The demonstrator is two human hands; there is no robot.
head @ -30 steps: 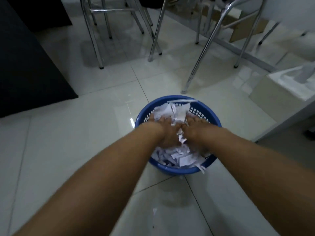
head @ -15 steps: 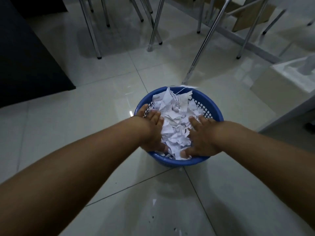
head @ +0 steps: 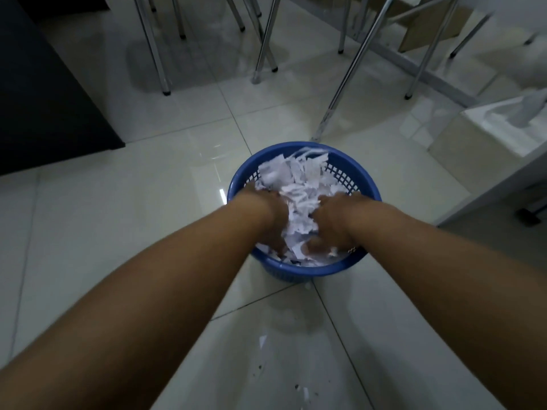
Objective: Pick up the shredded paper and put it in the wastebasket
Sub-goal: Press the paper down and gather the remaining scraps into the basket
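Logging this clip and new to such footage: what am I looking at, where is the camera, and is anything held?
No machine here: a person's two bare arms, filmed by one head-worn camera looking down. The left hand and right hand are sunk in white shredded paper piled in a round blue plastic wastebasket on the pale glossy tiled floor. Both are half buried and blurred, so a grip cannot be told. A few white paper scraps lie on the tiles nearer the person.

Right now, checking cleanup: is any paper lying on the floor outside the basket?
Yes, a few paper scraps lie on the tiles near the wastebasket.
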